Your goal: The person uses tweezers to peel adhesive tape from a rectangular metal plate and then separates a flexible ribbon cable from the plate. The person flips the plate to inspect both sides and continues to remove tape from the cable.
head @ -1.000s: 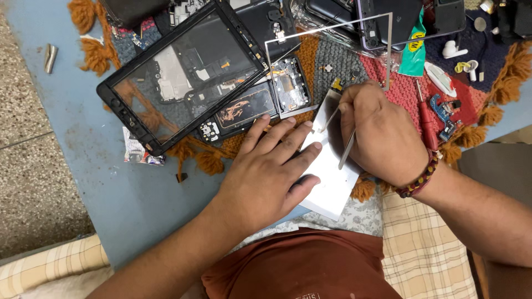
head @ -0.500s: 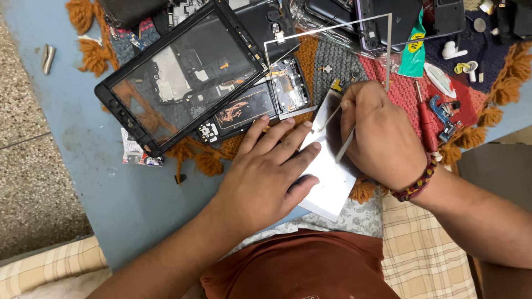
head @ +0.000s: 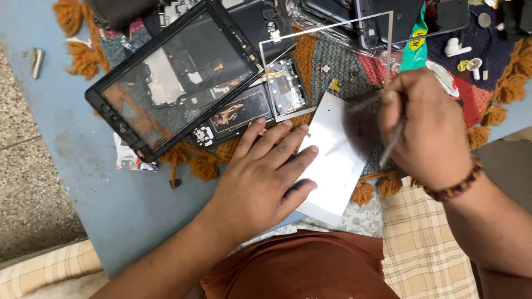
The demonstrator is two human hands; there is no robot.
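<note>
Two hands on it: left hand (head: 260,182) flat, fingers spread, pins metal plate (head: 338,158) at desk (head: 83,160) edge. Right hand (head: 429,130) pinches tweezers (head: 390,145) over plate's top corner. Next move needs steady, fine placement.

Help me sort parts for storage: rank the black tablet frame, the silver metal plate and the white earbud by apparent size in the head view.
1. black tablet frame
2. silver metal plate, partly covered
3. white earbud
</note>
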